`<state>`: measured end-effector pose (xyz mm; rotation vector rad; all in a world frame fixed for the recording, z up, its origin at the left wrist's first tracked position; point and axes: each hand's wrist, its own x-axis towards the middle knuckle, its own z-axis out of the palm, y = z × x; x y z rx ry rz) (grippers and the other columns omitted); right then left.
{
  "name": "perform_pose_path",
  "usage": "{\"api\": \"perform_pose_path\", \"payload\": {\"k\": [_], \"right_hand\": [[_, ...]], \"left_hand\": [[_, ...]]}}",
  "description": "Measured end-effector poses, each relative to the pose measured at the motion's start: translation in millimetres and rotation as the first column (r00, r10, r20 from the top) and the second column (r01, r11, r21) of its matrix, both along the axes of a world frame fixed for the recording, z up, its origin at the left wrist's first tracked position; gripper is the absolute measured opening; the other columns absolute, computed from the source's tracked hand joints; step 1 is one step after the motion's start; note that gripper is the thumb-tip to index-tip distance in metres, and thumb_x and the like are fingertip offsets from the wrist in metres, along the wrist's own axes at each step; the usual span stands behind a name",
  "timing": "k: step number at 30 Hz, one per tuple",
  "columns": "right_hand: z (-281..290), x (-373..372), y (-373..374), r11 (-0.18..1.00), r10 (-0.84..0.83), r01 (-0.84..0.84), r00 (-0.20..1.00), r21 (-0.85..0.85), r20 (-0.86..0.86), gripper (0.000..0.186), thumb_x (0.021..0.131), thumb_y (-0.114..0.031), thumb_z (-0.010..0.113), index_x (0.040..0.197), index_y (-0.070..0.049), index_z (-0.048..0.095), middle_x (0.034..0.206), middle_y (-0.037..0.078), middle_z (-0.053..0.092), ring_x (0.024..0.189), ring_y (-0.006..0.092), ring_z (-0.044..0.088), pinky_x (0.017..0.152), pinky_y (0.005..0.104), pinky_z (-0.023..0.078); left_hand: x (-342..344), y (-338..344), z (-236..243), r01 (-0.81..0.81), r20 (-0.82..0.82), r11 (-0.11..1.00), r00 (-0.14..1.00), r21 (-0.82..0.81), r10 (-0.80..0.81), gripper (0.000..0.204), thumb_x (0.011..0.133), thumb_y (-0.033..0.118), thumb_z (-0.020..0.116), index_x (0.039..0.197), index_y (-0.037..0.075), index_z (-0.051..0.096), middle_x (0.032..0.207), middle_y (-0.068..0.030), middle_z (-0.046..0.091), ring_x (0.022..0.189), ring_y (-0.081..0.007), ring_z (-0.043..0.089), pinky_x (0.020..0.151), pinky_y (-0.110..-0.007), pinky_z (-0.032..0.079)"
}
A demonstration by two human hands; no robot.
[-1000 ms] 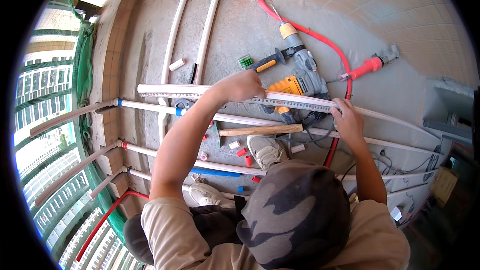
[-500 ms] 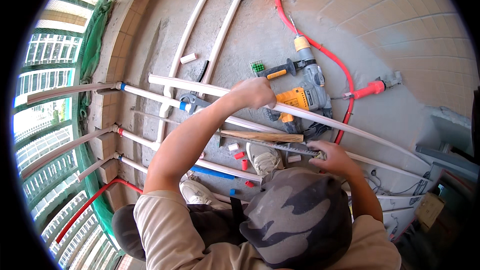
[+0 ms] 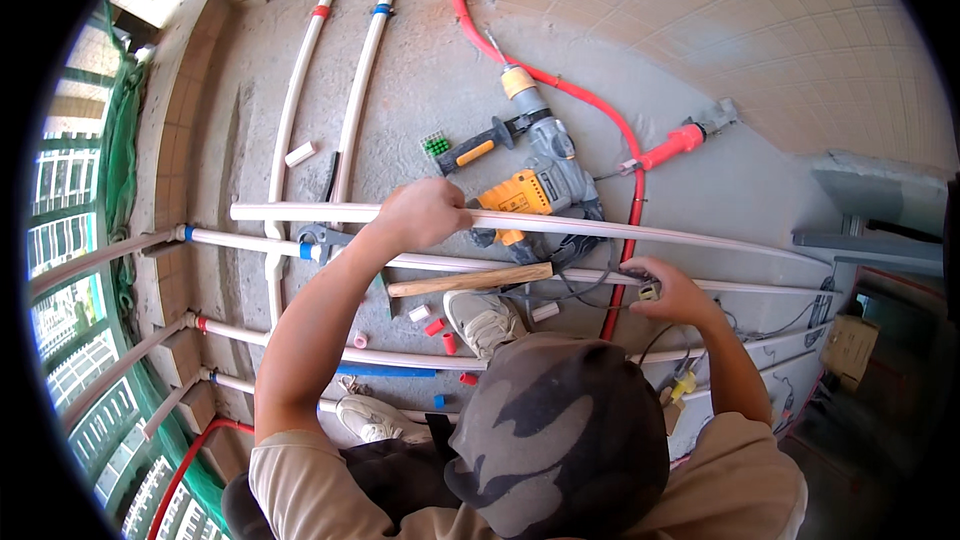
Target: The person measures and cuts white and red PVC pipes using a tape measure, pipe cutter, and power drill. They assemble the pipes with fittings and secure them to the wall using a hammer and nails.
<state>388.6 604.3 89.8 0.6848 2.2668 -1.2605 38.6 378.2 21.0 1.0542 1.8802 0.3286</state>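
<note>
At the far left hangs a green net point(image 3: 122, 140), and beside it there is a tiled ledge point(image 3: 178, 120). Next to the ledge, two white floor pipes run side by side toward the upper wall, one with a red band point(image 3: 320, 11) and one with a blue band point(image 3: 382, 9); a short white piece of pipe point(image 3: 300, 154) lies just beside the first. A loose white pipe point(image 3: 560, 225) has its left end over these two, and from there it stretches across the middle, far to the right. A grey hand tool point(image 3: 325, 236) lies a little below it, partly behind the forearm. The left hand point(image 3: 425, 213) is closed around the loose pipe from above, left of its middle. Below this hand lie a wooden strip point(image 3: 470, 280) and some small red pieces point(image 3: 434, 327), near a pale shoe point(image 3: 482, 323). Just beyond the pipe rests a yellow and grey drill point(image 3: 545, 180). Farther right, the right hand point(image 3: 678, 295) is apart from the pipe and curls its fingers around a small tape measure point(image 3: 650, 291) — mostly covered. Above this hand, a red tool point(image 3: 670, 147) lies across a red hose point(image 3: 600, 95). At the right stands a cardboard box point(image 3: 850, 350).
</note>
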Motion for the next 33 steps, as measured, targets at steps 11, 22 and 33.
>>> {"api": "perform_pose_path", "payload": {"k": [11,22,33], "right_hand": [[-84,-164,57,0.852,-0.100,0.342,0.850,0.397,-0.517,0.043,0.086,-0.024,0.075,0.120,0.000,0.063,0.119,0.018,0.064,0.110,0.0319,0.064,0.096,0.0391,0.049],[-138,-399,-76,0.527,0.595,-0.370,0.804,0.766,-0.021,0.048,0.090,-0.016,0.065,0.135,-0.004,0.053,0.141,0.018,0.049,0.136,0.0354,0.045,0.109,0.0520,0.040],[-145,-383,-202,0.175,0.973,-0.687,0.231,0.706,-0.016,0.073,0.077,-0.026,0.078,0.139,0.001,0.050,0.139,0.019,0.055,0.141,0.0367,0.041,0.116,0.0549,0.030]], "left_hand": [[34,-10,1,0.021,-0.123,0.999,0.992,-0.025,-0.024,0.034,0.084,0.041,0.063,0.093,0.010,0.075,0.094,-0.0174,0.073,0.094,-0.0376,0.069,0.085,-0.048,0.054],[50,-23,-5,-0.077,-0.002,0.992,0.997,-0.103,0.077,0.033,0.082,0.039,0.062,0.091,0.010,0.076,0.094,-0.0188,0.073,0.097,-0.0359,0.069,0.086,-0.047,0.054],[62,-44,-10,0.018,-0.074,0.984,0.997,0.176,-0.005,0.032,0.083,0.037,0.064,0.078,0.006,0.070,0.078,-0.0174,0.070,0.076,-0.0370,0.070,0.071,-0.050,0.055]]}}
